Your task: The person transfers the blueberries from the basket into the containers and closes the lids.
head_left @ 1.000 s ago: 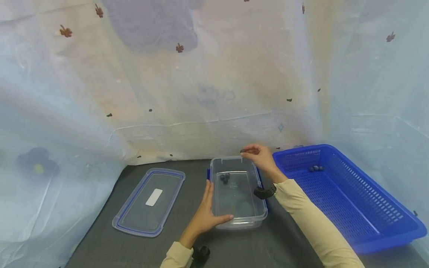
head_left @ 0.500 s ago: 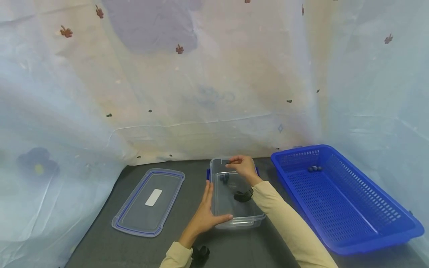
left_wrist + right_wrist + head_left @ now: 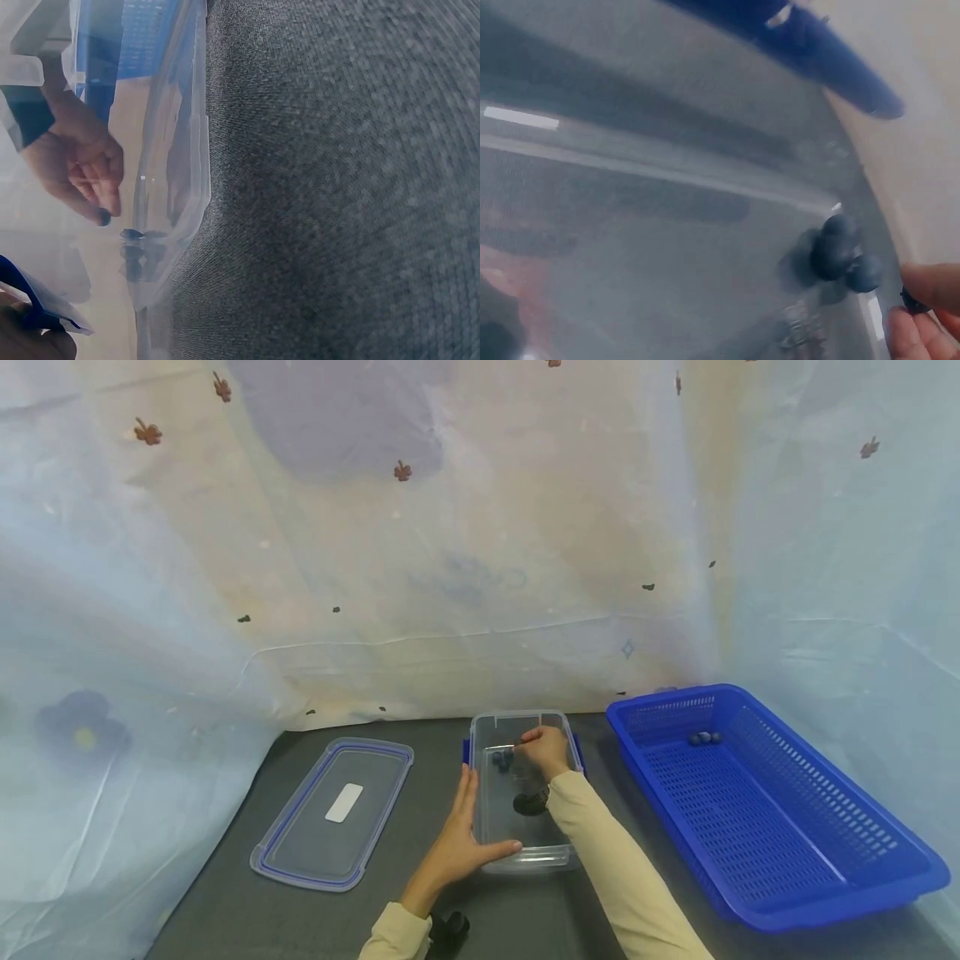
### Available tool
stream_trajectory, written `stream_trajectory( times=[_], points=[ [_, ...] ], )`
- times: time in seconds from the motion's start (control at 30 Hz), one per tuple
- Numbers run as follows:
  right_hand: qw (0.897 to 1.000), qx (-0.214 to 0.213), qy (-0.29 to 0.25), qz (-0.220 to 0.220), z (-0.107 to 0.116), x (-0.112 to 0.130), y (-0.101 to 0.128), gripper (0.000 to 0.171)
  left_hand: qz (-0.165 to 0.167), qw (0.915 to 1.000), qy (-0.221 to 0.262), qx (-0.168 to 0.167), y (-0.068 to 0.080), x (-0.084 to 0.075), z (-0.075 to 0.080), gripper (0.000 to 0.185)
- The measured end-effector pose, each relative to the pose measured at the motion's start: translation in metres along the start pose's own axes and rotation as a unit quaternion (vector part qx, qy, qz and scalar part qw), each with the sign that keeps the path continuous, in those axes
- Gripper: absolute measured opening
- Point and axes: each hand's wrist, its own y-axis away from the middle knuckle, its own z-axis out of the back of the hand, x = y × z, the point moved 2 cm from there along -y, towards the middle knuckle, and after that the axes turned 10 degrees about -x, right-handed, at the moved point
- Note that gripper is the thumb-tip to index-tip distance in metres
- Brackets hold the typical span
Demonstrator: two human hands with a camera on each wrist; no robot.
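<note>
A clear plastic container (image 3: 558,852) stands on the dark grey table. My left hand (image 3: 480,818) braces its left wall with straight fingers, thumb along the near rim. My right hand (image 3: 542,747) reaches down inside the container's far end and pinches a small dark blueberry (image 3: 105,219) between its fingertips (image 3: 922,315). Beside them, a few blueberries (image 3: 838,255) lie clustered on the container floor (image 3: 501,758). In the left wrist view the right hand (image 3: 79,165) shows through the clear wall (image 3: 187,172).
The container's clear lid (image 3: 333,810) with a blue rim lies flat to the left. A blue perforated basket (image 3: 825,877) stands to the right, with a few blueberries (image 3: 703,737) at its far end. Pale cloth drapes behind and on both sides.
My right hand has come left from above the container's far right corner and dropped into the container, still pinching the berry. The left hand has stayed in place.
</note>
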Motion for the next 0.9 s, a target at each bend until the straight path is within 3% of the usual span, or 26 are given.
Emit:
stream_trajectory(
  times=[0.3,0.6,0.9],
  points=[
    [0.998,-0.010,0.022,0.050,-0.021,-0.036,-0.019,0.017,-0.001,1.0000,-0.004,0.000,0.001,0.000,-0.001,0.121],
    [0.998,-0.006,0.053,0.018,-0.006,-0.016,0.002,0.019,-0.001,1.0000,-0.004,0.004,0.001,0.000,-0.001,0.120],
    [0.998,-0.010,0.064,0.027,-0.006,-0.008,0.000,0.028,-0.004,1.0000,-0.008,0.001,0.000,0.001,0.000,0.120]
  ],
)
